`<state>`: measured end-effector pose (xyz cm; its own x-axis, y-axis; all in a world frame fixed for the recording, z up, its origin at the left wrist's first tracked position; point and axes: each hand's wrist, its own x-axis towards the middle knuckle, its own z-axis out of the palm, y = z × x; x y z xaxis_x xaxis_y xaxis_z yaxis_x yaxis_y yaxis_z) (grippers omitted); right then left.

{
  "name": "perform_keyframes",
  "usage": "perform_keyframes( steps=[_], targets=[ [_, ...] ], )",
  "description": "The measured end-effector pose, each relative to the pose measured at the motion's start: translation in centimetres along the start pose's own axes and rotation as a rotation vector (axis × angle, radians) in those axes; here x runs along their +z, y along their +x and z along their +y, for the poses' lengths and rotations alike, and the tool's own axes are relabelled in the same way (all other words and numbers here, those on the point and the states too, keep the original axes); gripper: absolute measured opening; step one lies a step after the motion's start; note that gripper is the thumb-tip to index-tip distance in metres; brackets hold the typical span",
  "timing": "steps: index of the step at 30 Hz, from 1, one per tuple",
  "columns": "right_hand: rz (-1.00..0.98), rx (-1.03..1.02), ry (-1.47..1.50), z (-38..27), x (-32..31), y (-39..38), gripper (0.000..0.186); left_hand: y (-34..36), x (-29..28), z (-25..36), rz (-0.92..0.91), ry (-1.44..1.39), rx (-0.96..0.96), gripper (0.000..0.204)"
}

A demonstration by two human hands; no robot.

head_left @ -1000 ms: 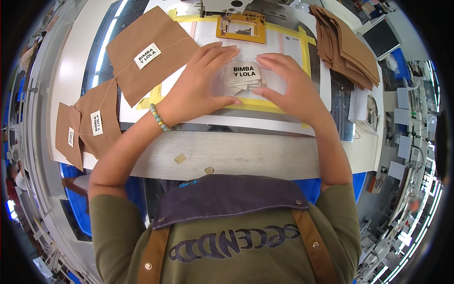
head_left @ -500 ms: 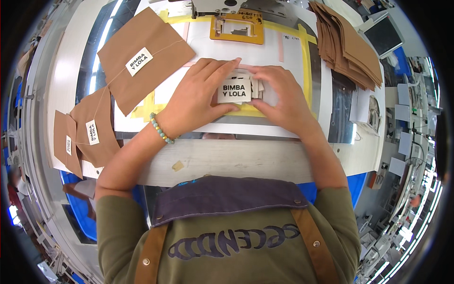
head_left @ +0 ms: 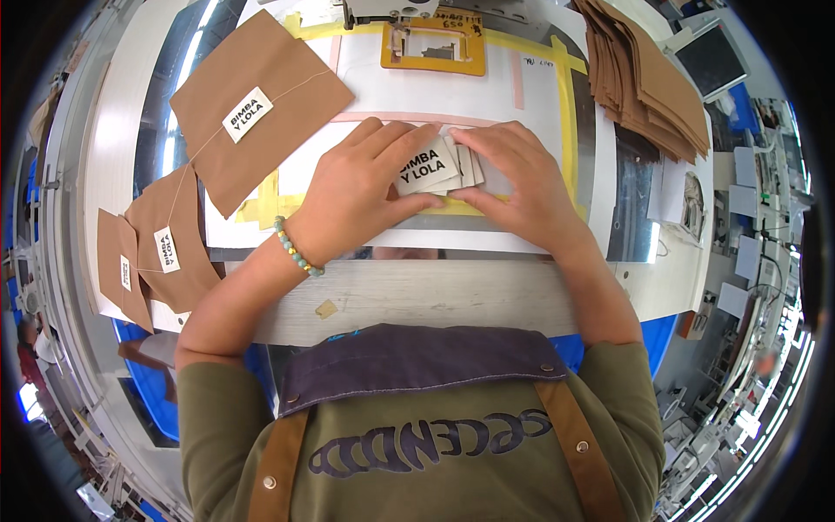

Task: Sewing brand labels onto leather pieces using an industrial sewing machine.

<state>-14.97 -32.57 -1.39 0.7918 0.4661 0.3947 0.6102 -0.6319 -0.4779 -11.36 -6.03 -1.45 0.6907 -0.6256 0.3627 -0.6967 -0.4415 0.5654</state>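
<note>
Between my hands is a loose stack of small cream labels [head_left: 425, 170] with dark print, over a white sheet. My left hand [head_left: 361, 187] curls round the left side of the stack, thumb at the near edge and fingers at the far edge. From the right, my right hand [head_left: 520, 181] holds the other side in the same way. The top label lies tilted, and several others stick out in a fan beneath it toward my right hand. A beaded bracelet [head_left: 294, 248] is on my left wrist.
At the left lie brown flat pieces [head_left: 261, 61] with labels on them, joined by a thread. A yellow frame [head_left: 432, 65] sits beneath a machine head [head_left: 391, 9] at the far side. Far right stand more brown pieces [head_left: 639, 83] in a pile. Yellow tape [head_left: 565, 157] edges the white sheet.
The top label has turned from level to tilted, its right side higher. My fingers have shifted slightly round the stack, which remains between both hands.
</note>
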Motion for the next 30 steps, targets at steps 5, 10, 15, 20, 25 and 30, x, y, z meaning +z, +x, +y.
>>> perform_keyframes(
  steps=[5,10,15,20,25,30],
  targets=[
    [-0.004,0.010,0.001,-0.8,-0.8,0.4,0.077,0.2,0.0,-0.2,0.079,0.011,0.060,0.084],
    [-0.026,0.107,0.079,-0.3,-1.0,-0.5,0.079,-0.3,-0.4,-0.7,0.068,-0.033,0.036,0.084],
    [-0.051,0.130,0.145,0.0,-0.5,-0.5,0.080,-0.5,-0.5,-0.9,-0.007,-0.054,0.032,0.075],
    [0.024,-0.008,0.080,-0.9,-0.5,0.5,0.078,0.1,0.0,-0.2,0.006,-0.068,0.121,0.072],
    [0.031,-0.013,0.090,-0.3,0.0,0.1,0.074,-0.2,0.2,-0.1,0.045,-0.149,-0.007,0.076],
    [0.058,-0.058,-0.003,-0.5,-0.6,-0.1,0.065,0.5,-0.1,0.4,0.069,-0.023,-0.028,0.078]
  ],
)
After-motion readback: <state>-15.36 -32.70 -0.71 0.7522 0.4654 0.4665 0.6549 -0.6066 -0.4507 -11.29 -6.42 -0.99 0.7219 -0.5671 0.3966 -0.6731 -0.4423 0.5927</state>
